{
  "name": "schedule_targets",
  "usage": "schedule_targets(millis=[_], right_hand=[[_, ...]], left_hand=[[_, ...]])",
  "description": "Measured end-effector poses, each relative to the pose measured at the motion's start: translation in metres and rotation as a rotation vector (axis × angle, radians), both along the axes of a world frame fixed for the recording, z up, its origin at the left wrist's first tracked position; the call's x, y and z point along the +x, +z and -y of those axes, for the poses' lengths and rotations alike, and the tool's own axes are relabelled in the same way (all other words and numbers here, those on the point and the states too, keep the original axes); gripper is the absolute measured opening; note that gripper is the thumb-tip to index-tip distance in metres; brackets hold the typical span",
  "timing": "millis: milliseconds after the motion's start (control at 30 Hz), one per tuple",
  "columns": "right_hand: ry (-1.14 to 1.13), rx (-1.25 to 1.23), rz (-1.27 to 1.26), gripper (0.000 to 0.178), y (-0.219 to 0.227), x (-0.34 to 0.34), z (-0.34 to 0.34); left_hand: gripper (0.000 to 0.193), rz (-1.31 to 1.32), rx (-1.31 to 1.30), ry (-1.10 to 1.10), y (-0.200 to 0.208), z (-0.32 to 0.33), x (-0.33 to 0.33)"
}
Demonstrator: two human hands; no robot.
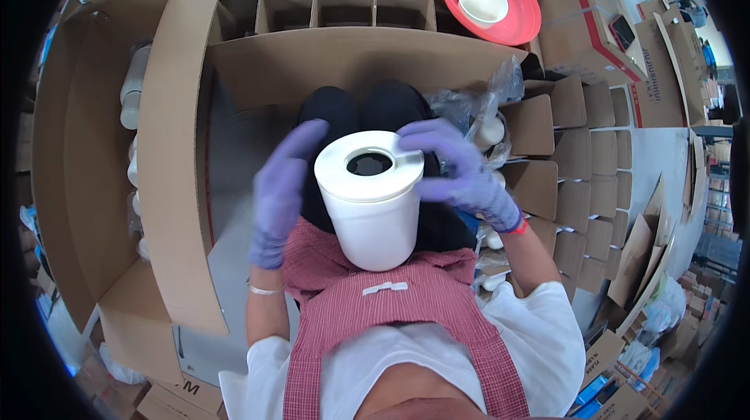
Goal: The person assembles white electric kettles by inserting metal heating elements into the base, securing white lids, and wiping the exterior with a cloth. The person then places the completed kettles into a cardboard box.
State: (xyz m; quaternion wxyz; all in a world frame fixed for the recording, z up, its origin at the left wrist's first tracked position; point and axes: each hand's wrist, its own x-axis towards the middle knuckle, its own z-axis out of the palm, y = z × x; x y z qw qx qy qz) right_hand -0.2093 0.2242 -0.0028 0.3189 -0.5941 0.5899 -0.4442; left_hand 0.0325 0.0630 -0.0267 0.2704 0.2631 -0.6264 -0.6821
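Note:
A white round canister (372, 232) stands on my lap against the apron. On its top sits a white ring-shaped lid (332, 166) with a dark round opening in the middle. My left hand (281, 197), in a purple glove, is held up to the left of the canister, apart from it, fingers extended and slightly blurred. From the right, my right hand (461, 170), also gloved, reaches to the lid's edge. Its fingers curl over the rim, with the thumb lower by the side.
A divided carton (344, 6) stands ahead, with a red basin (527, 17) and a cream bowl (483, 3) on its right corner. An open carton (86, 162) with white containers is at left. Cardboard dividers (574, 170) and plastic-wrapped white items (490, 131) lie at right.

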Motion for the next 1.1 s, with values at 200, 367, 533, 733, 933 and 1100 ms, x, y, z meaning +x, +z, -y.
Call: schedule_targets(millis=[200,367,533,733,933,1100], right_hand=[[-0.236,0.216,0.451,0.054,-0.026,-0.005,-0.020],[-0.259,-0.049,0.365,0.063,-0.007,0.023,0.055],[-0.171,-0.538,-0.682,0.074,0.008,0.009,0.114],[-0.167,0.221,0.811,0.048,0.001,-0.026,0.143],[-0.410,0.322,-0.784,0.052,-0.003,-0.100,0.232],[-0.273,0.506,-1.046,0.056,0.005,-0.176,0.349]], left_hand=[[0.047,-0.117,0.297,0.044,-0.001,0.000,0.039],[0.071,-0.023,-0.119,-0.331,0.027,0.028,-0.028],[0.053,-0.244,0.214,-0.014,0.033,0.049,-0.073],[0.048,-0.231,-0.729,-0.004,-0.014,0.068,-0.091],[0.046,0.063,-0.405,0.145,-0.020,0.069,-0.108],[0.041,0.013,-0.378,0.219,-0.027,0.082,-0.098]])
